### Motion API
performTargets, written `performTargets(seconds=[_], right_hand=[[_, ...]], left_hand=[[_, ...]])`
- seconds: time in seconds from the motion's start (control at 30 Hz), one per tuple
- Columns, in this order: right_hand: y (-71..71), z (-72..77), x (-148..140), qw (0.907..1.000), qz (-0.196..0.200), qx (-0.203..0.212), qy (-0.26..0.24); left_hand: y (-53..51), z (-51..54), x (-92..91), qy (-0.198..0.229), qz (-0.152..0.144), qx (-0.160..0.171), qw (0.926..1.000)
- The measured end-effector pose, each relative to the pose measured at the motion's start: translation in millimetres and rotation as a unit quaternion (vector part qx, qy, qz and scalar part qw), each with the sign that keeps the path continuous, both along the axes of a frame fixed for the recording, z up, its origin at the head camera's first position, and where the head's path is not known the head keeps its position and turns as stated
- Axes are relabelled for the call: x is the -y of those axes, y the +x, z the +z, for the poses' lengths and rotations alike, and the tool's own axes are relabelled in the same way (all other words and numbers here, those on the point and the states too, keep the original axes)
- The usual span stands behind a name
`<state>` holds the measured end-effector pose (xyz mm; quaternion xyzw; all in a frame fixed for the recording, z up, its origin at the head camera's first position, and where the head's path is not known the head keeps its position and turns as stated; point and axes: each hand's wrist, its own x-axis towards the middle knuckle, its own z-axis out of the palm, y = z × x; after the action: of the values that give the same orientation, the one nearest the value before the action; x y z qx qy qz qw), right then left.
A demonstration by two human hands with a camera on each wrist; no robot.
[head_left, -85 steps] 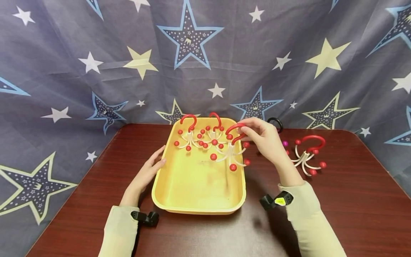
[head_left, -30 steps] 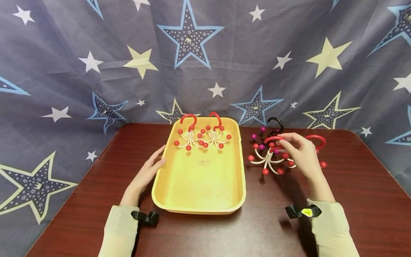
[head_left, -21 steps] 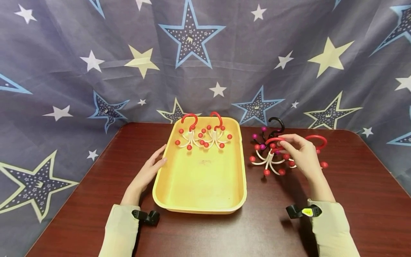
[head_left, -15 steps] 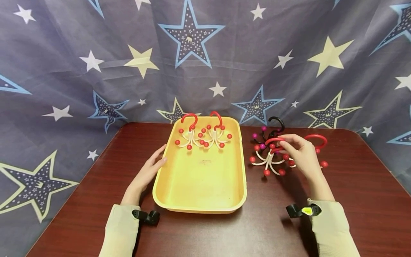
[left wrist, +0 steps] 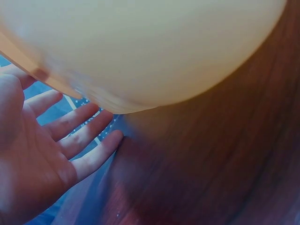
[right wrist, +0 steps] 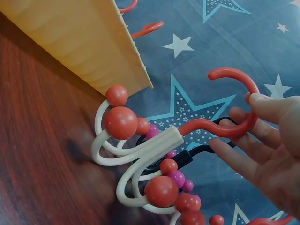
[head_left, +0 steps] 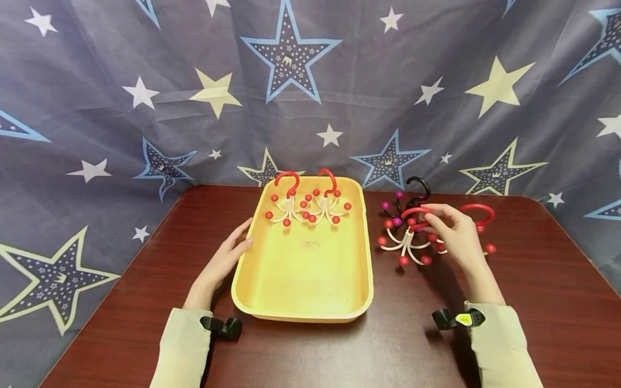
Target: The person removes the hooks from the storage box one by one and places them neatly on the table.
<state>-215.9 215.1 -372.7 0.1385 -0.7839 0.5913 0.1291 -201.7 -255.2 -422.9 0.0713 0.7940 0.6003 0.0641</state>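
My right hand (head_left: 458, 231) pinches the red hook of a multi-arm hanger (head_left: 408, 237) between thumb and fingers, to the right of the yellow tray (head_left: 303, 280). White curved arms tipped with red balls spread from the hanger's lower end. In the right wrist view the held hanger (right wrist: 161, 145) tilts; whether it touches the table I cannot tell. Along the tray's left wall lies my left hand (head_left: 225, 258), fingers extended and thumb at the rim. Two similar hangers, one left (head_left: 289, 207) and one right (head_left: 325, 205), stand at the tray's far end.
Behind the held hanger is a black hanger (head_left: 427, 188) with magenta balls, partly covered. Another red-and-white hanger (head_left: 492, 214) stands to the right, mostly hidden by my right hand. The dark reddish wooden table (head_left: 412, 345) ends at a star-patterned curtain (head_left: 194, 134).
My right hand has carried the held hanger from over the tray's right side out to the right, beside the black one. It barely moves over the last second. My left hand stays put.
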Motion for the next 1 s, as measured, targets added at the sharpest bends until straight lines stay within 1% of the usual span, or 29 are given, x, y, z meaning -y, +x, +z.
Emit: performTargets(seconds=[0.03, 0.13, 0.27, 0.43, 0.5, 0.57, 0.8, 1.0], right_hand=[[0.0, 0.5, 0.2, 1.0, -0.003, -0.003, 0.006], [-0.7, 2.3, 0.8, 0.9985, -0.028, -0.022, 0.042], [0.9, 8.1, 3.9, 0.9951, -0.059, -0.036, 0.071], [12.8, 26.3, 15.2, 0.9967, -0.051, -0.045, 0.045], [15.0, 31.8, 18.8, 0.9966, -0.049, -0.051, 0.041], [12.6, 32.6, 19.9, 0.9968, -0.046, -0.055, 0.037], [-10.5, 25.3, 22.4, 0.9976, -0.016, -0.066, 0.01], [-17.1, 37.0, 37.3, 0.9968, -0.003, -0.071, 0.038]], left_hand=[[0.0, 0.1, 0.0, 0.0, 0.0, 0.0, 1.0], [0.0, -0.1, 0.1, 0.0, 0.001, 0.001, 1.0], [-0.3, -0.6, 0.5, 0.001, 0.0, 0.002, 1.0], [-0.4, -0.3, 0.2, 0.001, -0.002, 0.002, 1.0], [-0.2, 0.1, 0.1, 0.0, -0.002, 0.002, 1.0], [-0.1, -0.1, 0.2, -0.001, -0.002, 0.001, 1.0], [-0.1, -0.6, 0.8, -0.009, 0.0, -0.002, 1.0], [-0.6, -0.7, 0.4, -0.005, 0.0, 0.002, 1.0]])
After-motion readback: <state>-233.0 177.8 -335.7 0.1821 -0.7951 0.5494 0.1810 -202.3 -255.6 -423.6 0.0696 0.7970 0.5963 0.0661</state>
